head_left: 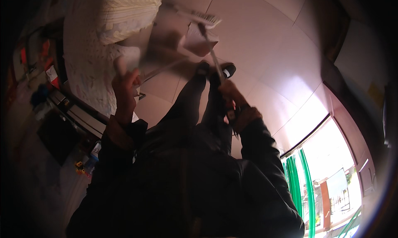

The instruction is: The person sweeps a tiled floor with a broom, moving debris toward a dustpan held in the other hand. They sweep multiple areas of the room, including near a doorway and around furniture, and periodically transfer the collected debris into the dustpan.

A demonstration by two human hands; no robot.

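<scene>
My right hand (232,93) is closed round the handle of a broom (217,63), low in front of my body. The stick slants away to a pale broom head with bristles (203,18) at the floor. Just nearer than the bristles is a light-coloured dustpan (200,42), slightly blurred. My left hand (126,83) is curled round the end of its thin long handle (163,69), with one digit pointing up. Both shoes (228,71) stand near the dustpan.
To the left is a bed with a patterned cover (83,68) and a cream quilted bundle (130,14). Large tiles make up the floor (265,51). Bright light enters by a doorway with green strips (304,176) at the lower right. Dark clutter (58,134) lies at the left.
</scene>
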